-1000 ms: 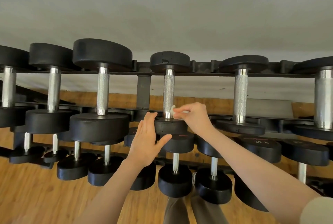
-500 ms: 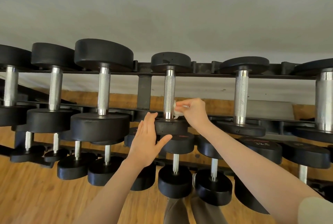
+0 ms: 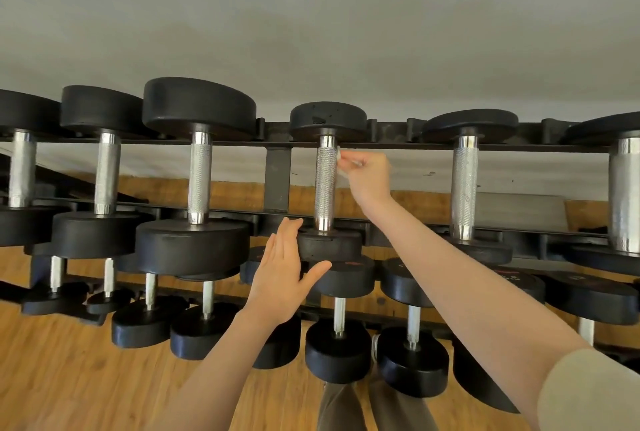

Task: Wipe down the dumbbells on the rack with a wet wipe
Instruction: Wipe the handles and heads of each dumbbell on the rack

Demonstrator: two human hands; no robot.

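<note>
Wooden floor (image 3: 52, 378) and grey wall behind a black rack (image 3: 277, 171) of dumbbells. Right hand (image 3: 369, 176) pinching wet wipe (image 3: 341, 158) against the far end of the middle dumbbell handle (image 3: 325, 184), just beside it; handle's long axis running toward the near head. Left hand (image 3: 280, 274) flat, fingers straight, touching near head (image 3: 329, 245), holding nothing.

On the rack (image 3: 277, 167) the dumbbells sit in tiers, handles running near to far. The right hand (image 3: 369, 176) presses a wipe (image 3: 341, 157) against the right side of the middle dumbbell (image 3: 326, 184) — at its handle's far end. The left hand (image 3: 282, 278) lies flat against that dumbbell's near head.
</note>
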